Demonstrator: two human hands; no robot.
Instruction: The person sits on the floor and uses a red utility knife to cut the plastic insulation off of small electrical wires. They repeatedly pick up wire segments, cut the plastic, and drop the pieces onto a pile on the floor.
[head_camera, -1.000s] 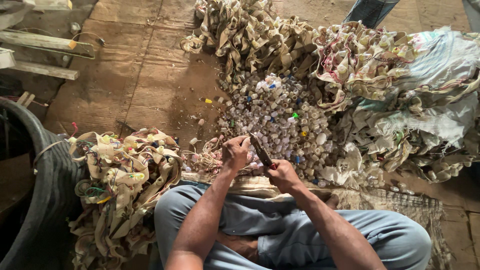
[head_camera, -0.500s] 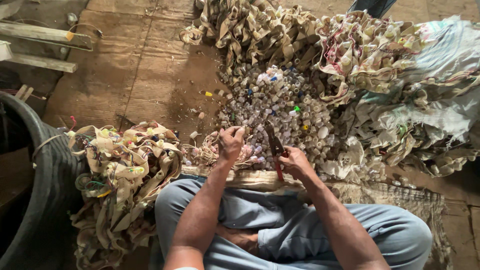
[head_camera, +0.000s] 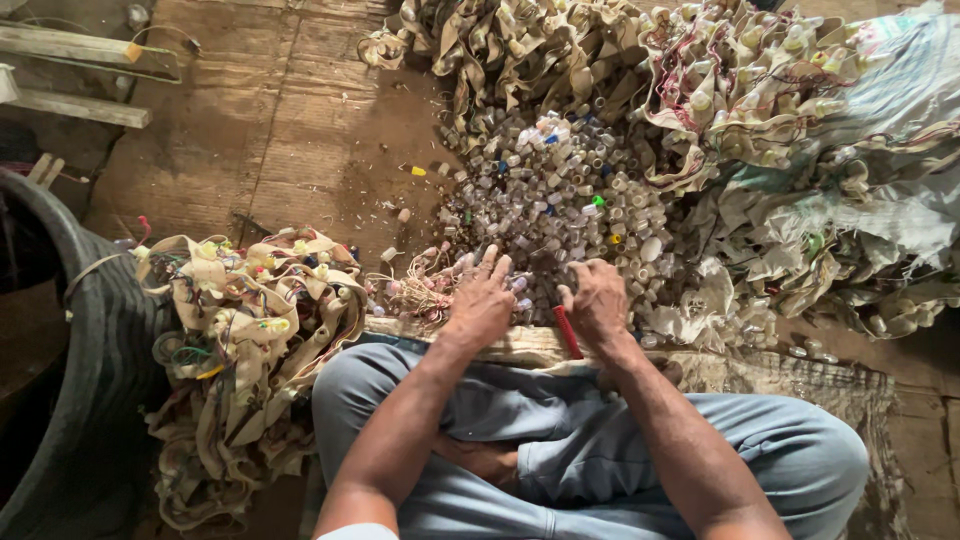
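Between both hands lies the cap pile (head_camera: 560, 210); right hand (head_camera: 598, 300) grips pliers (head_camera: 567, 330), left hand (head_camera: 482, 300) open.

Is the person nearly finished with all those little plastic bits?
Not nearly. Done: a big heap of small loose plastic sockets lies ahead. In hand: the right hand holds red-handled pliers; the left hand reaches into the wired pieces. Left: tan strip bundles with sockets, another pile beyond.

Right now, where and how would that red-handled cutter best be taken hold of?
By the red handle, the only part showing: it sticks out below the right hand, slanting toward the person's lap. Come from the near, lap side, closing the grip across the handle. The blades are hidden under that hand, over the pile of small plastic caps.
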